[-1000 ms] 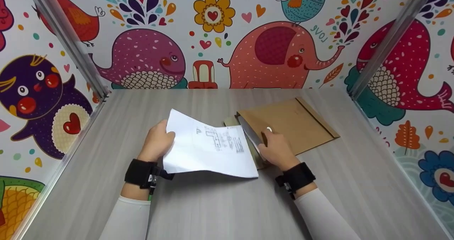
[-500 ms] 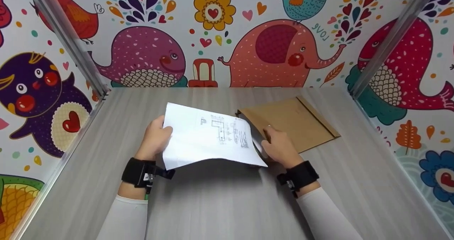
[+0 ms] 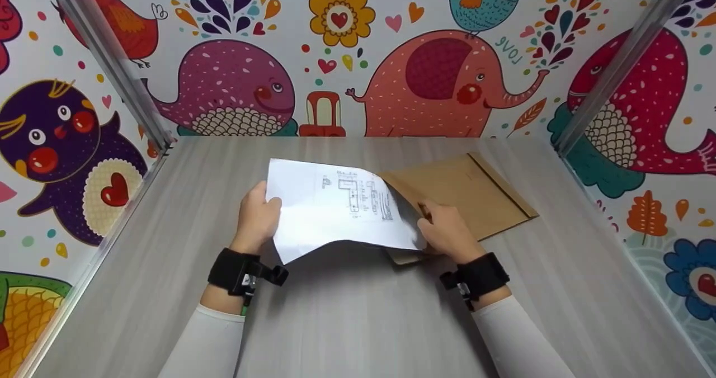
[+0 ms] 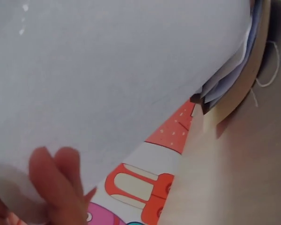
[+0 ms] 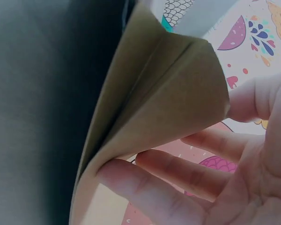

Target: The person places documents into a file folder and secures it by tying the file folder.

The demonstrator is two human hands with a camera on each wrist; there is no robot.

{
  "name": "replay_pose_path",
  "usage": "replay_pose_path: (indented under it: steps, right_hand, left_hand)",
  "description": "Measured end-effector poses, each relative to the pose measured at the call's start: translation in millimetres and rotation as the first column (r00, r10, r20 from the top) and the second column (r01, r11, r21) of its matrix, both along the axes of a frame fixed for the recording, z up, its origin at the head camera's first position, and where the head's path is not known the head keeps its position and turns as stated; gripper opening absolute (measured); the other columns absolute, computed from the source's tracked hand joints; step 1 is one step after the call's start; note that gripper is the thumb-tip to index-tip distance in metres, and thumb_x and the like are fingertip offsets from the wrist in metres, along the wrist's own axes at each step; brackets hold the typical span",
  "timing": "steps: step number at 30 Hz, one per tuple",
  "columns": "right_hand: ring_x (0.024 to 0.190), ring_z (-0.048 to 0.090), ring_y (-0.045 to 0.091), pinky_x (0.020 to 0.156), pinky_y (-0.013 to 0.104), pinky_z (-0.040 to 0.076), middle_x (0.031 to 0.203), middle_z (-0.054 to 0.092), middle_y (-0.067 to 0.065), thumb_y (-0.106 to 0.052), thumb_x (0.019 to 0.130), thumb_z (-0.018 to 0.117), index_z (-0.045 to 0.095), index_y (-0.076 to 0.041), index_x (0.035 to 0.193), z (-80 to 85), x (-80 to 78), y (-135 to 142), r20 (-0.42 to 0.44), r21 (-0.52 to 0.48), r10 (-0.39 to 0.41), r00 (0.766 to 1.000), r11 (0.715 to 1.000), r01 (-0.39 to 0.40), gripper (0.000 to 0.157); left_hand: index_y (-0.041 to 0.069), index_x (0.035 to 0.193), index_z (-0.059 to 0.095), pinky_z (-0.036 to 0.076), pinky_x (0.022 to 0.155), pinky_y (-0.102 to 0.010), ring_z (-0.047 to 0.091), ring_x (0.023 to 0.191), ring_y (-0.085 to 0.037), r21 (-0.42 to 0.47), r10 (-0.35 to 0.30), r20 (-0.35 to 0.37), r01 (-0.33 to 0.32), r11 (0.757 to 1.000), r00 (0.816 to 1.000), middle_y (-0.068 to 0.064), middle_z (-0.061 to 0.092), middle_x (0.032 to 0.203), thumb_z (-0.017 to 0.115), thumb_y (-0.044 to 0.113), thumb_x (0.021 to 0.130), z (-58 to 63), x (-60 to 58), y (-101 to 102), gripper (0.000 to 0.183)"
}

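In the head view my left hand [image 3: 257, 216] grips the left edge of a white sheet of paper [image 3: 313, 210] printed with a technical drawing. The sheet bows upward, and its right end lies at the mouth of a brown kraft file envelope [image 3: 475, 193]. My right hand [image 3: 450, 232] pinches that envelope's upper layer at the mouth. The right wrist view shows the brown flap [image 5: 178, 93] bent up between thumb and fingers [image 5: 164, 173]. Other papers [image 4: 229, 79] show inside the envelope in the left wrist view. How far the sheet reaches inside is hidden.
The envelope lies on a grey wood-grain table [image 3: 347, 316]. A thin white string [image 4: 274, 65] hangs by its edge. Printed cartoon walls [image 3: 425, 87] stand at the back and sides, with metal posts [image 3: 112, 65] in the corners.
My left hand has moved the sheet slightly right, so its right end now covers the envelope's mouth. The right hand has shifted slightly right, still holding the envelope's edge.
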State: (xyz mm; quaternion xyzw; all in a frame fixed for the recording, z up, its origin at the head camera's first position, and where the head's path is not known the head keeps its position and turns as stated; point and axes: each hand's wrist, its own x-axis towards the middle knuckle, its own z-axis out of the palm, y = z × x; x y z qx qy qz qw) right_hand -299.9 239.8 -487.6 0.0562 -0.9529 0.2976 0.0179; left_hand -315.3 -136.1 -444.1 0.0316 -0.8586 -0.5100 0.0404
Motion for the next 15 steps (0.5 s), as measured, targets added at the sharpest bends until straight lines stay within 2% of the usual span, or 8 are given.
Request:
replay_pose_path:
  steps: [3, 10, 15]
  right_hand:
    - [0.114, 0.066, 0.036, 0.101, 0.054, 0.054, 0.133, 0.070, 0.022, -0.019, 0.097, 0.050, 0.060, -0.001, 0.145, 3.1, 0.9, -0.7, 0.008, 0.006, 0.006, 1.000, 1.000, -0.006, 0.052]
    - [0.122, 0.064, 0.037, 0.106, 0.056, 0.053, 0.143, 0.065, 0.024, -0.019, 0.098, 0.049, 0.056, 0.000, 0.150, 7.7, 2.2, -2.5, 0.040, 0.013, -0.025, 0.999, 1.000, 0.024, 0.056]
    - [0.122, 0.065, 0.038, 0.107, 0.057, 0.052, 0.142, 0.066, 0.025, -0.019, 0.099, 0.048, 0.057, 0.000, 0.148, 8.8, 2.3, -0.7, 0.033, 0.026, -0.021, 0.999, 0.999, 0.021, 0.054]
  left_hand:
    - [-0.006, 0.139, 0.056, 0.048, 0.110, -0.054, 0.061, 0.124, -0.040, 0.006, 0.000, -0.001, 0.000, 1.000, 1.000, -0.028, 0.064, 0.137, 0.038, 0.005, 0.100, -2.0, 0.1, 3.9, 0.044]
    - [-0.004, 0.139, 0.055, 0.048, 0.106, -0.050, 0.059, 0.119, -0.036, 0.061, 0.004, 0.064, -0.008, 0.998, 0.998, -0.025, 0.063, 0.138, 0.036, 0.006, 0.102, -0.8, -2.4, -0.5, 0.043]
    - [-0.004, 0.143, 0.054, 0.048, 0.109, -0.050, 0.059, 0.122, -0.035, 0.084, -0.017, 0.097, 0.009, 0.996, 0.995, -0.025, 0.062, 0.141, 0.037, 0.007, 0.102, -4.5, -3.4, 2.7, 0.046]
